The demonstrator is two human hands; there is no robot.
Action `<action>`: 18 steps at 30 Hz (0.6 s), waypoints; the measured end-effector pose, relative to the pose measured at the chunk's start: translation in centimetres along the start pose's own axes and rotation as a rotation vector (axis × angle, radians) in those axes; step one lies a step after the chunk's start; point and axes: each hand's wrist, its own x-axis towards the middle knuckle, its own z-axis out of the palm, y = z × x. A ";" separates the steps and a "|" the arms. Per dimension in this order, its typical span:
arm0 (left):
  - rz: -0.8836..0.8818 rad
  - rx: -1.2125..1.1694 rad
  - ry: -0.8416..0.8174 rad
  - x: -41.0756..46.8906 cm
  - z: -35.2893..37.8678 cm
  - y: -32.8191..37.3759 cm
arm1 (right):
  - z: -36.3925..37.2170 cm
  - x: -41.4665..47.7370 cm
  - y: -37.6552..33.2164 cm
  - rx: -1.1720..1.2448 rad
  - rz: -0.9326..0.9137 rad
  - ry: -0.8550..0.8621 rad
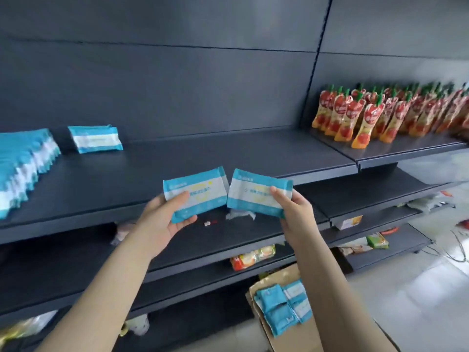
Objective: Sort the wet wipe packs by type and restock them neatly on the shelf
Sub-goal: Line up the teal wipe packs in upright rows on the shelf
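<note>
Comparing types: left hand (162, 219) is holding a teal-and-white plastic wipe pack (200, 189), right hand (294, 212) a second pack (253, 196); shelving beside the matching teal row (22, 168) is likely coming next.

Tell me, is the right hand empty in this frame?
No, the right hand grips a wet wipe pack in front of the shelf, while the left hand grips a second pack.

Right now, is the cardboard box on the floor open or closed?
Open: the cardboard box has its top flaps spread apart, and blue wet wipe packs lie visible inside it.
</note>
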 end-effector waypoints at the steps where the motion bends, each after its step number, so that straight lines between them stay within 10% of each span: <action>1: 0.016 0.008 0.016 -0.2 -1.6 1.0 | 1.9 -0.1 0.2 -0.013 -0.007 -0.010; 18: 0.238 0.147 0.390 6.5 -20.9 10.3 | 25.0 2.4 7.9 -0.075 -0.023 -0.084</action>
